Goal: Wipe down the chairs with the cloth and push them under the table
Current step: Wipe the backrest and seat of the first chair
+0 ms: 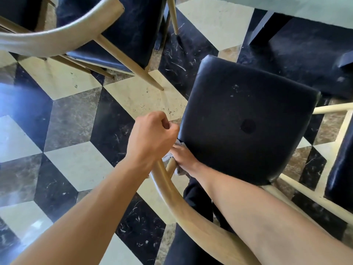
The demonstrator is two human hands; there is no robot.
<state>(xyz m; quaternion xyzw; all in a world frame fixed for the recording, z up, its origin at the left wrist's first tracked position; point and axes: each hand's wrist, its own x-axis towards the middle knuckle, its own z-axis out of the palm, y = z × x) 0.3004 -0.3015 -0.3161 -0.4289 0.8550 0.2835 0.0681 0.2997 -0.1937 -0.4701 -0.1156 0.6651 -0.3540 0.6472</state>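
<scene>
Now my left hand point(152, 136) curled around the chair point(246, 119) backrest end, my right hand point(183, 155) beside the seat's left edge clutching the cloth point(179, 145)

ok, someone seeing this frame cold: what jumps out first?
Probably the two bare forearms reaching in from the bottom edge. The left hand is curled at the near end of the wooden backrest, and the right hand presses a grey cloth against the left edge of the black seat at centre. Next, the bold cube-pattern floor, and a second chair at top left.
</scene>
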